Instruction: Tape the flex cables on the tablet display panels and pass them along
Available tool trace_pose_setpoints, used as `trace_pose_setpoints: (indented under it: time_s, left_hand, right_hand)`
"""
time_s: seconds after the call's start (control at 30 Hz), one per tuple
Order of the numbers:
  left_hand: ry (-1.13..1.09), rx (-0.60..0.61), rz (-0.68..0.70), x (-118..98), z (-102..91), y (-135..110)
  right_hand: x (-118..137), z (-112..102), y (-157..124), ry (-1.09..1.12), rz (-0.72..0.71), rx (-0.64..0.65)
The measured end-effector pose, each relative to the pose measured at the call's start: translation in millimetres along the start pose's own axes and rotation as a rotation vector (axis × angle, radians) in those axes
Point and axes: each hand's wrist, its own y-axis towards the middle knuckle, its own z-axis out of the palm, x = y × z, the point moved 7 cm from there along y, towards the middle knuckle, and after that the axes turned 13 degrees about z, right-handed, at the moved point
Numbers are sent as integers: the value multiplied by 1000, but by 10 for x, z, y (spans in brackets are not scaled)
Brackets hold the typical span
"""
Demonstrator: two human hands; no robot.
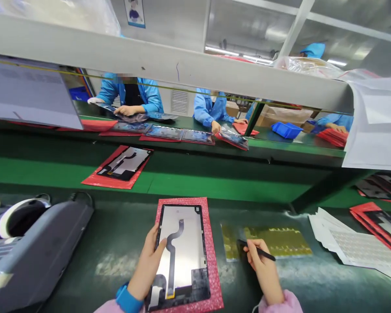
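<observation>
My left hand (149, 260) grips the left edge of a display panel (190, 243), thumb on its silver back. A grey ribbon cable (171, 256) curves down the panel, which lies on a red bubble-wrap pouch (214, 265). My right hand (262, 267) is closed around black tweezers (263, 253). Their tips point left, at a yellow film sheet (276, 240) on the bench. Whether the tips touch the film I cannot tell.
A grey tape dispenser (52, 248) stands at left. White label sheets (358, 243) and red pouches with panels (384, 224) lie at right. Another panel (125, 163) rests on the green ledge ahead. Co-workers in blue handle panels beyond the overhead shelf (169, 61). A blue bin (286, 130) sits there.
</observation>
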Motion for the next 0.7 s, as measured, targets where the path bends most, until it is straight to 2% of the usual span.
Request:
trace_pose_setpoints:
  time_s: [0.13,0.27,0.43,0.57,0.7]
  left_hand:
    - [77,41,178,-121,77,-35]
    - [389,176,401,-278,74,-51]
    - [570,324,423,-162,-73,-158]
    - [703,363,474,-63,-198,-478]
    - [786,393,500,-64,-279,-831]
  right_hand:
    - [8,29,-28,-71,-1,7]
    - [41,46,-51,-100,-8,26]
    - [104,92,-62,-96,-15,29]
    - [123,32,-75,-85,-18,21]
    - [-40,50,-221,55,59,71]
